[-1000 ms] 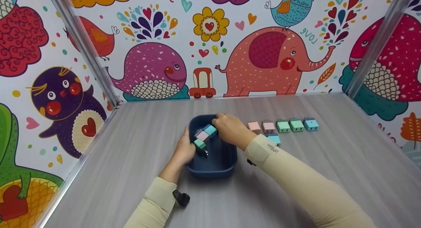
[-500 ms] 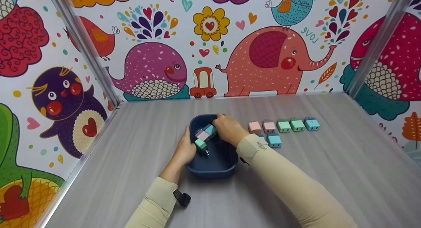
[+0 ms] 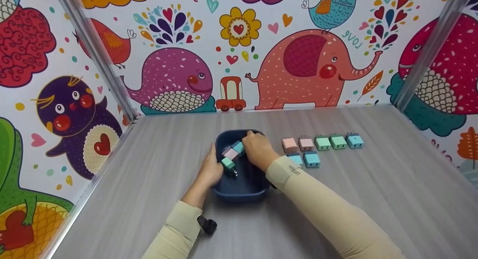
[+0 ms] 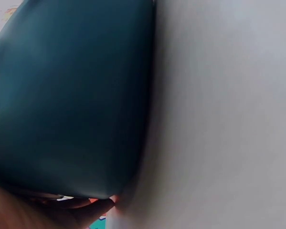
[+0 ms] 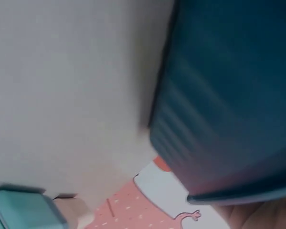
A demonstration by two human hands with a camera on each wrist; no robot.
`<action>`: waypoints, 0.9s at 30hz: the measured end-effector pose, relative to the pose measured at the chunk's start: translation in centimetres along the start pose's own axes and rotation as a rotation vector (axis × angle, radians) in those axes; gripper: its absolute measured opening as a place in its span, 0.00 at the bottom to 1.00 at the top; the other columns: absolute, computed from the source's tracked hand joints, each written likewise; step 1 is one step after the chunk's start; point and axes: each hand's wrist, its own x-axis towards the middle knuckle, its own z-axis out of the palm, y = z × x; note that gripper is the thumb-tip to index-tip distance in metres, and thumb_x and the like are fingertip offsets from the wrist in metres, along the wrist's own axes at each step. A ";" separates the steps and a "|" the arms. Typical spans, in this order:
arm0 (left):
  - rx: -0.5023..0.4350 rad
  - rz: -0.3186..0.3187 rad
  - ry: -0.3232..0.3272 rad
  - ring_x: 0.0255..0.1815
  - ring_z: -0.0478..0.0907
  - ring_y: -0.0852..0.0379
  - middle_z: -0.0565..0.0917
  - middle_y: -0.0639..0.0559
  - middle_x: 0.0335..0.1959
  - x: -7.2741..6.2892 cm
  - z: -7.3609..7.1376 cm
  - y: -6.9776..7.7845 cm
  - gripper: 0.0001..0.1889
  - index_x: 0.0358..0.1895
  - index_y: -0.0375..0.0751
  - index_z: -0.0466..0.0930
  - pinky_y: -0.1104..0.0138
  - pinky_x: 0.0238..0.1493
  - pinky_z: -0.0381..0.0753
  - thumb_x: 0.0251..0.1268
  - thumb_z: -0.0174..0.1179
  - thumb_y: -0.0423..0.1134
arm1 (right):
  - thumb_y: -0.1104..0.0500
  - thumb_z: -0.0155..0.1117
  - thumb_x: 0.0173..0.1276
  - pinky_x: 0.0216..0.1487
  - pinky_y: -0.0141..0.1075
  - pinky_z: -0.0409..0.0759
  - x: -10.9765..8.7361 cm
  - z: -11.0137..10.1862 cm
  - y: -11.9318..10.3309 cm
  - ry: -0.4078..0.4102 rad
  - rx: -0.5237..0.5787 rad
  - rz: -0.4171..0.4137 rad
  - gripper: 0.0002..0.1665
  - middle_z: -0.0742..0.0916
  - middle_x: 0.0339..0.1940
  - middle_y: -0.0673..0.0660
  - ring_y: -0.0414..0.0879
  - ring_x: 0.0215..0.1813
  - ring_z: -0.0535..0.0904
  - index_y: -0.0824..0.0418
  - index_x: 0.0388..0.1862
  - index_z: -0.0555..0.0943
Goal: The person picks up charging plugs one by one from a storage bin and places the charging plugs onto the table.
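A dark blue plastic box (image 3: 241, 196) stands on the table between both hands. My left hand (image 3: 209, 171) holds its left wall from outside, and the left wrist view shows fingers (image 4: 92, 212) along the outer wall. At the far right corner, my right hand (image 3: 259, 148) grips the rim with curled fingers, partly hiding the inside. Three USB chargers lie in the box toward its left side: a blue one (image 3: 238, 148), a pale pink one (image 3: 230, 153) and a green one (image 3: 228, 164) with its metal prongs showing.
Right of the box, several chargers form a row, from a pink charger (image 3: 289, 144) to a blue charger (image 3: 355, 141). Two blue chargers (image 3: 312, 159) sit in front, one partly behind the right sleeve. A patterned wall (image 3: 231, 61) and metal posts (image 3: 97, 57) bound the table.
My right wrist and forearm have shifted left toward the box, uncovering more of the two front blue chargers. The left hand, the box and the chargers inside look much the same.
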 end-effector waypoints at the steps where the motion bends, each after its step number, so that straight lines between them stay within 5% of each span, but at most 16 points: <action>1: 0.002 0.002 0.003 0.86 0.50 0.33 0.53 0.27 0.85 0.0 0.0 0.0 0.41 0.86 0.27 0.41 0.45 0.84 0.52 0.70 0.44 0.20 | 0.65 0.62 0.79 0.54 0.50 0.88 -0.1 0.0 -0.2 -0.006 0.004 0.012 0.13 0.88 0.50 0.66 0.59 0.50 0.90 0.67 0.56 0.89; 14: 0.023 0.057 0.011 0.85 0.51 0.31 0.53 0.24 0.83 -0.1 -0.1 -0.2 0.41 0.84 0.22 0.43 0.44 0.83 0.53 0.66 0.43 0.20 | 0.61 0.66 0.77 0.50 0.43 0.90 -2.6 -0.7 -3.9 -0.092 -0.144 0.113 0.18 0.86 0.47 0.63 0.56 0.49 0.87 0.64 0.62 0.87; 22: 0.021 0.046 0.016 0.84 0.52 0.31 0.55 0.24 0.83 -0.2 0.0 -0.2 0.41 0.84 0.23 0.43 0.44 0.82 0.55 0.67 0.44 0.20 | 0.51 0.70 0.75 0.52 0.42 0.89 -3.7 -1.1 -5.6 -0.143 -0.213 0.071 0.23 0.87 0.52 0.62 0.54 0.50 0.85 0.61 0.64 0.86; 27: 0.025 0.051 0.025 0.84 0.54 0.31 0.56 0.23 0.82 -0.1 0.1 -0.2 0.41 0.84 0.23 0.44 0.43 0.82 0.55 0.66 0.44 0.20 | 0.54 0.69 0.76 0.51 0.41 0.89 -4.3 -1.2 -6.1 -0.143 -0.234 0.002 0.22 0.87 0.53 0.61 0.53 0.51 0.85 0.62 0.64 0.85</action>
